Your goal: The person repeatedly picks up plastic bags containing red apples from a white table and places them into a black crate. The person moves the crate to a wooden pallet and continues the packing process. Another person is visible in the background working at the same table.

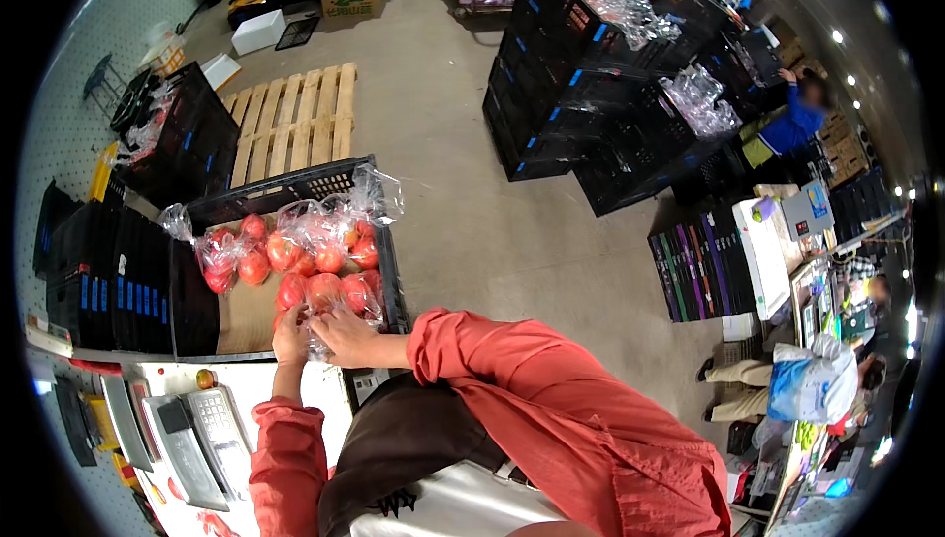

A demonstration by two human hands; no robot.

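A black plastic crate [280, 190] stands before me, with clear plastic bags of red tomatoes [284, 250] along its far side. Both my hands are at its near edge, on another bag of red tomatoes [323, 290]. My left hand [292, 338] touches the bag's near left side with bent fingers. Beside it, my right hand [347, 336] lies over the gathered clear plastic, its fingers pointing left. The fingertips are partly hidden in the film, so how firmly either hand grips cannot be told. Bare brown crate lining [247, 319] shows left of my hands.
Below the crate, a white lit table [288, 448] bears a scale with a keypad [218, 419] and a loose tomato [206, 379]. Folded black crates [111, 278] stand left. A wooden pallet [295, 123] lies beyond; tall crate stacks [546, 94] stand right. Other people are at the far right.
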